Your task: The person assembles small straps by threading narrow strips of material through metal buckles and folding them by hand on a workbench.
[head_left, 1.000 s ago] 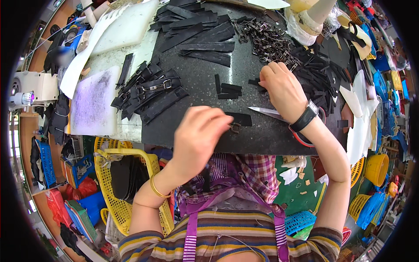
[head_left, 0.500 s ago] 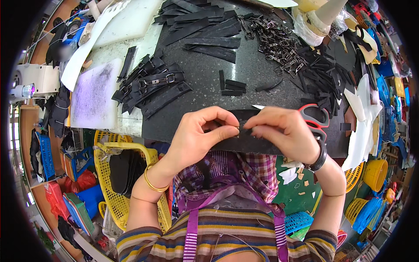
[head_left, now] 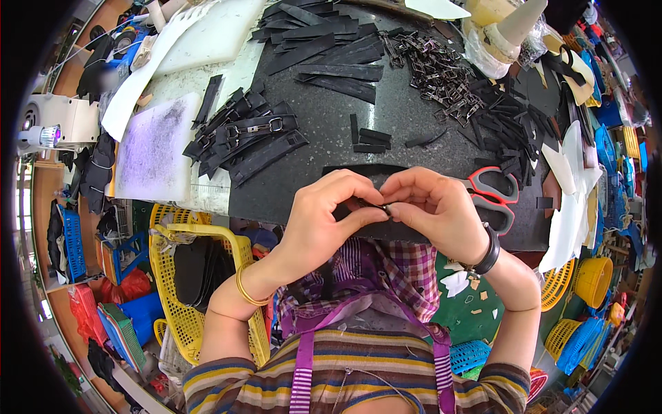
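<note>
Two hands meet over the near edge of the dark worktop [head_left: 414,138], pinching one small black strap piece [head_left: 370,205] between them. The left hand [head_left: 324,214] has thumb and forefinger closed narrowly on its left end; the right hand [head_left: 434,207] nips the other end in an equally tight grip, fingertips almost touching the left ones. The piece sits right at that meeting point, lifted just above the worktop's edge, and most of it is hidden by the fingers.

Just beyond the right hand lie red-handled scissors [head_left: 493,193], partly covered by its knuckles. Farther out from both hands, a few short black offcuts [head_left: 369,138] lie loose. Up and to the left of the left hand sits a heap of finished straps with metal buckles [head_left: 241,134]; well beyond the right hand a pile of dark metal buckles [head_left: 434,69] is spread out. Below the left wrist, off the worktop, stands a yellow basket [head_left: 165,262].
</note>
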Action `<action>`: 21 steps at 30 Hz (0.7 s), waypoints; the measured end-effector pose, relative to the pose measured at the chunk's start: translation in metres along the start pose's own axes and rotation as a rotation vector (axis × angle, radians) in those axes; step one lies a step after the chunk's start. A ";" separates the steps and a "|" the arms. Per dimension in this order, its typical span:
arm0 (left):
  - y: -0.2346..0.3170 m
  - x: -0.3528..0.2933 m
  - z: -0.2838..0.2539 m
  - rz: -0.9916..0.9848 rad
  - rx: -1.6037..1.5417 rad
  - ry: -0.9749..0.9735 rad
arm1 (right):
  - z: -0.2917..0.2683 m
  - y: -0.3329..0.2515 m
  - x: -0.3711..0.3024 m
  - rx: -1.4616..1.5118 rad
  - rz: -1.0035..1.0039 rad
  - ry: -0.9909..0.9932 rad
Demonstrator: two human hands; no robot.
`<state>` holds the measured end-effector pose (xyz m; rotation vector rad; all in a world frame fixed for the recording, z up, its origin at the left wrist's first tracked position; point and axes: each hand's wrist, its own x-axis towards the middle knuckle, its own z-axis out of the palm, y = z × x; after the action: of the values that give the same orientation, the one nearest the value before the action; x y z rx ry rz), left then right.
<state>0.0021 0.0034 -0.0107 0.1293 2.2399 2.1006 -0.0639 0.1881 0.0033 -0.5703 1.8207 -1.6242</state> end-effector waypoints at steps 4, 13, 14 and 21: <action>-0.012 0.005 0.008 0.304 0.569 0.141 | 0.006 -0.004 -0.002 -0.376 -0.108 0.086; 0.008 0.002 -0.001 0.170 0.492 0.159 | -0.016 0.004 0.025 -0.549 -0.306 0.137; 0.012 0.001 -0.003 0.210 0.510 0.176 | -0.013 -0.005 0.019 -0.302 -0.072 0.060; 0.024 0.006 0.000 0.339 0.538 0.216 | -0.010 -0.023 0.004 -0.367 -0.273 0.059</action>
<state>-0.0033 0.0059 0.0134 0.3436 3.0553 1.6357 -0.0758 0.1892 0.0261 -0.9786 2.1803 -1.4909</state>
